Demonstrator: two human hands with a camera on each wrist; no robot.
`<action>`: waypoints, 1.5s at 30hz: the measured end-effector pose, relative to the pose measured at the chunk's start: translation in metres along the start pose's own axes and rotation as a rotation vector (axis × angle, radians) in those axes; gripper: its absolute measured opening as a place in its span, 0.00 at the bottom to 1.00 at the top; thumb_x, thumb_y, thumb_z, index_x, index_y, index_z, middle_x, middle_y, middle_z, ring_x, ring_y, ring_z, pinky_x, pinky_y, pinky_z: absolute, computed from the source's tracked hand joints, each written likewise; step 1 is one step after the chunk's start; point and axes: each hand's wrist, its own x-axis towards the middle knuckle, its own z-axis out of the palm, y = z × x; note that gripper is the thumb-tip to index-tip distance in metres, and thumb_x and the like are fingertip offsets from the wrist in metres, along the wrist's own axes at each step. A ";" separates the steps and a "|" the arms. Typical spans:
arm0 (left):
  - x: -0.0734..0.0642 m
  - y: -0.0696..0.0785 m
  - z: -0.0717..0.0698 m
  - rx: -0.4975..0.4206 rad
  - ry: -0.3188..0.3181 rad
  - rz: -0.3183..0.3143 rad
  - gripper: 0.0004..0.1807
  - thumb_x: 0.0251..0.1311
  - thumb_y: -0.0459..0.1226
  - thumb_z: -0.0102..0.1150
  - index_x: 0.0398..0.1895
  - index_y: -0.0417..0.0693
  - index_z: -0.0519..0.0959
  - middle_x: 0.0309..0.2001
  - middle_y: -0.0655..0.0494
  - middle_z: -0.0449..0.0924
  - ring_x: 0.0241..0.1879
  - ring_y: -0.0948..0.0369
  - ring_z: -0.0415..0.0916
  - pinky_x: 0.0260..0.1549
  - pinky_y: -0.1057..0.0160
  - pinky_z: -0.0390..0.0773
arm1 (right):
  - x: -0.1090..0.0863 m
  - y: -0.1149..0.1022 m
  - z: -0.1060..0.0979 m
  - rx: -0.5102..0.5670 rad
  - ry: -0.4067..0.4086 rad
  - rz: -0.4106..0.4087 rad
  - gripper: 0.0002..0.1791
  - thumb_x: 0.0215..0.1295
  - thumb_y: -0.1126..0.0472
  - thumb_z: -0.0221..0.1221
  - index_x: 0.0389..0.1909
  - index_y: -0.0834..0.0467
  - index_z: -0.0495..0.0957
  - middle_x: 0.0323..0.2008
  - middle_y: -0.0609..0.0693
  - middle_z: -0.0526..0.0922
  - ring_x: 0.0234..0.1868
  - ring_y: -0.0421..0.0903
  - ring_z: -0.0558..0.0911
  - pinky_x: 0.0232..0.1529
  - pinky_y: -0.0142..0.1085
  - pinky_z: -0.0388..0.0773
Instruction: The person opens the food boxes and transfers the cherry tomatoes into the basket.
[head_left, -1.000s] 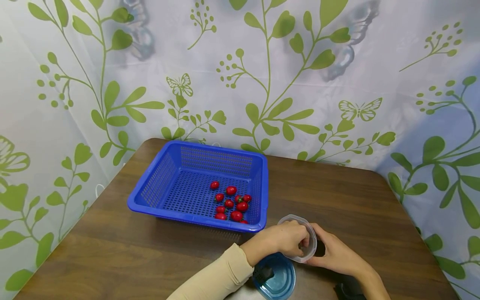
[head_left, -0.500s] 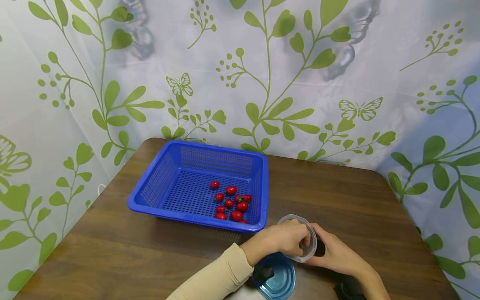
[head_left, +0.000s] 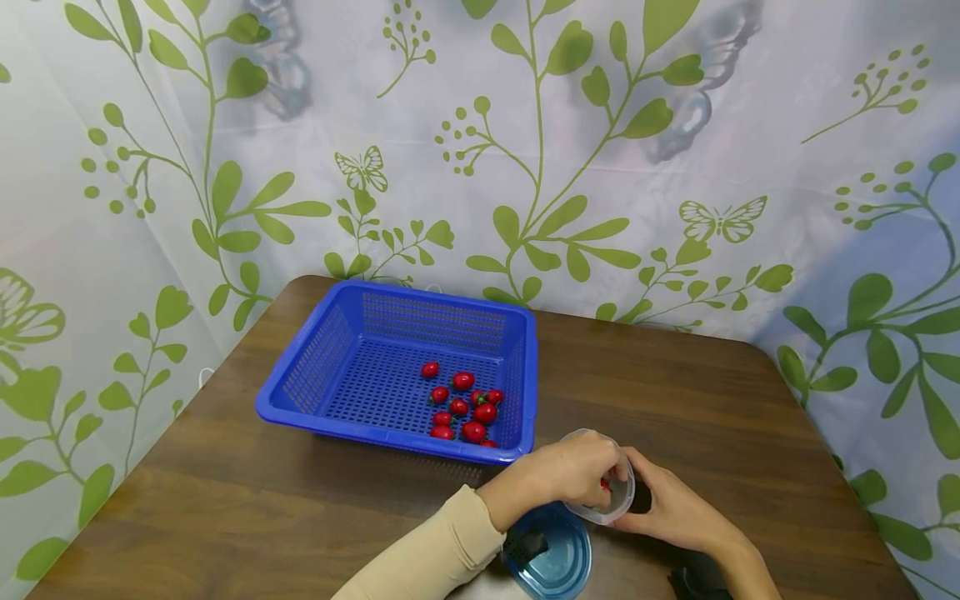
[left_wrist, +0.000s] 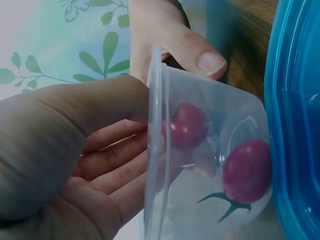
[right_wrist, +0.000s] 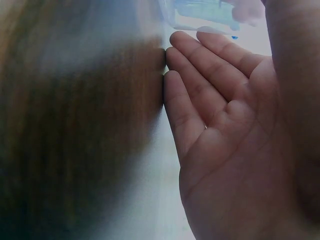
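Observation:
My left hand [head_left: 581, 471] reaches into a small clear plastic container [head_left: 626, 492], pinching a red cherry tomato [left_wrist: 189, 125] between thumb and fingers just inside the rim. A bit of that tomato's red shows under the fingers in the head view. A second cherry tomato [left_wrist: 247, 170] with a green stem lies at the container's bottom. From the right side, my right hand [head_left: 671, 508] holds the container, thumb on the near side and fingers on the far side. Its palm and fairly straight fingers show in the right wrist view, the fingertips against the container.
A blue perforated basket [head_left: 300, 417] stands to the left on the wooden table [head_left: 645, 375], with several cherry tomatoes [head_left: 472, 431] in its right part. Below my left wrist lies a round translucent blue container or lid [head_left: 566, 558]. A patterned curtain [head_left: 465, 208] hangs behind the table.
My left hand has lifted slightly inside the clear container, and red now shows at its fingertips. The right hand and the basket stay where they were.

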 end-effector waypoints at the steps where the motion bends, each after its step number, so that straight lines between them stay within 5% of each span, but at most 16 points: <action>1: 0.000 0.000 -0.001 0.001 0.001 0.000 0.15 0.51 0.37 0.77 0.43 0.50 0.88 0.35 0.65 0.86 0.31 0.74 0.73 0.31 0.81 0.70 | 0.000 0.000 0.000 0.000 -0.001 -0.003 0.38 0.60 0.45 0.73 0.67 0.42 0.66 0.57 0.39 0.80 0.52 0.36 0.81 0.53 0.34 0.81; 11: -0.002 0.000 -0.009 -0.052 0.028 -0.012 0.14 0.52 0.35 0.75 0.43 0.51 0.88 0.38 0.64 0.85 0.32 0.74 0.74 0.31 0.81 0.71 | 0.001 -0.001 -0.001 -0.032 0.025 -0.045 0.41 0.59 0.46 0.74 0.69 0.47 0.66 0.56 0.43 0.81 0.51 0.34 0.80 0.51 0.33 0.81; 27: -0.010 -0.007 -0.026 -0.130 0.083 0.010 0.14 0.57 0.34 0.72 0.47 0.45 0.86 0.43 0.59 0.86 0.38 0.72 0.79 0.37 0.83 0.74 | 0.000 -0.003 -0.001 -0.017 0.012 0.036 0.54 0.57 0.43 0.75 0.79 0.53 0.58 0.67 0.56 0.76 0.56 0.38 0.79 0.53 0.32 0.81; 38: -0.017 -0.014 -0.039 -0.203 0.118 -0.018 0.14 0.57 0.32 0.71 0.47 0.45 0.86 0.42 0.59 0.86 0.39 0.72 0.78 0.40 0.83 0.73 | 0.001 0.001 0.001 -0.002 0.019 0.011 0.46 0.56 0.43 0.75 0.72 0.43 0.64 0.63 0.41 0.78 0.58 0.38 0.80 0.56 0.33 0.80; 45: -0.023 -0.019 -0.044 -0.241 0.143 -0.015 0.14 0.59 0.33 0.70 0.49 0.43 0.86 0.45 0.55 0.87 0.40 0.71 0.79 0.40 0.83 0.74 | 0.001 0.000 0.001 0.003 0.022 0.008 0.44 0.56 0.43 0.76 0.71 0.42 0.65 0.60 0.41 0.80 0.54 0.39 0.81 0.53 0.33 0.81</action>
